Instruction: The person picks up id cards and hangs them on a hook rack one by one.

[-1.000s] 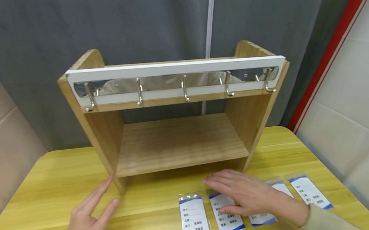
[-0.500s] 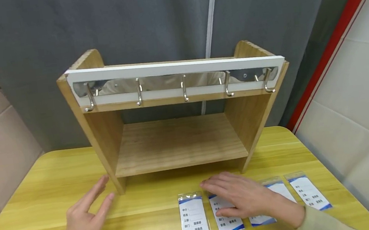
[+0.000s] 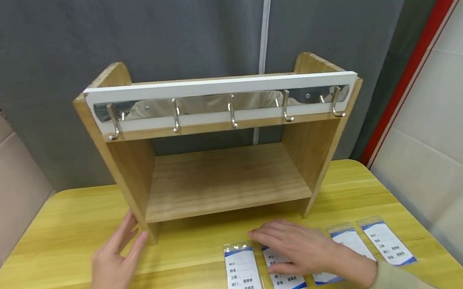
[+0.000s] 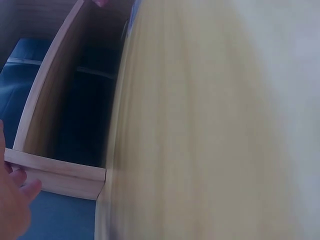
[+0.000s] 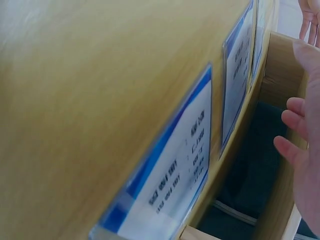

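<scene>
My left hand is at the lower left side panel of a wooden shelf, fingers extended along its outer face. In the left wrist view, the fingertips of that hand are right at the panel's edge. My right hand is spread palm down over a row of name badges in clear sleeves, gripping none. It partly covers the second badge and the third badge. The leftmost badge and the rightmost badge lie uncovered.
Across the shelf's top front runs a white rail with several metal hooks. Everything stands on a yellow wood-grain table. Behind hangs a grey curtain; pale panels flank both sides, the right one edged in red.
My left hand first drew slightly back from the shelf's left panel, then moved forward against its outer side. The right hand drifted slightly left over the badges. Shelf and badges stayed put.
</scene>
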{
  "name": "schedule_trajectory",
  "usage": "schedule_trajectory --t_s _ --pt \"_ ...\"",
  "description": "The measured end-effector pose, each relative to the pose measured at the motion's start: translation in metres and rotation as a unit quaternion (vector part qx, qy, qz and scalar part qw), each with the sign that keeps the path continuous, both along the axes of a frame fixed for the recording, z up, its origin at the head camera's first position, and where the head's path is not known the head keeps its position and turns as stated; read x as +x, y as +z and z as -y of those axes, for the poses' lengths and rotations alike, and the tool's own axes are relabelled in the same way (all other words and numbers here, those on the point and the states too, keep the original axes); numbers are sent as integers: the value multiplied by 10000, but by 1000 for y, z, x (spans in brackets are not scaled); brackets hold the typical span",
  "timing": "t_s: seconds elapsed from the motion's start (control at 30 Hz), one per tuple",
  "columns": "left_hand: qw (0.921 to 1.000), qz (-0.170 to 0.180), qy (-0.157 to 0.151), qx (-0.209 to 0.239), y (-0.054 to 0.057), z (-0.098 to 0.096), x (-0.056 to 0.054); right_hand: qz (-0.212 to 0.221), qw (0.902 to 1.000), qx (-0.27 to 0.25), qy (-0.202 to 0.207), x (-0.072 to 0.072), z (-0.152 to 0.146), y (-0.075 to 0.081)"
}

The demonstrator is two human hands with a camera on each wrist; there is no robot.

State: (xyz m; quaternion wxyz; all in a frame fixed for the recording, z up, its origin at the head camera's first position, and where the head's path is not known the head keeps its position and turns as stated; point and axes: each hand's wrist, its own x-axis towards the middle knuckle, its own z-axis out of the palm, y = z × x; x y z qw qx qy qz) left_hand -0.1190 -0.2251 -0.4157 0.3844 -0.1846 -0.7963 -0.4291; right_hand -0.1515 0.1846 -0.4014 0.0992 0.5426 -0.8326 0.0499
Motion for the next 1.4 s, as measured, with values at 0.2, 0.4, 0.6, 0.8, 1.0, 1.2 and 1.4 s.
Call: schedule_trajectory --t_s 0.2,0.4,0.6,0.8,1.0,1.2,1.4 --pt "9999 61 86 137 2 -5 -10 592 9978 -47 -299 0 3 -2" --pt "9995 101 132 262 2 -8 -16 1272 9903 -198 -525 -1 6 -4" --pt "9978 216 272 558 2 -13 -22 1457 9869 -305 -624 -3 9 -10" --pt "9938 581 461 832 5 -19 -26 1571 9843 -302 -741 -5 12 -13" --pt "9865 1114 662 997 8 -21 -28 2123 9712 -440 -984 -10 15 -15" --pt "9808 1415 674 1156 9 -22 -30 2784 9502 -642 -1242 -13 18 -16" --pt "9768 1605 599 1282 10 -23 -30 3129 9368 -819 -1335 -16 21 -18"
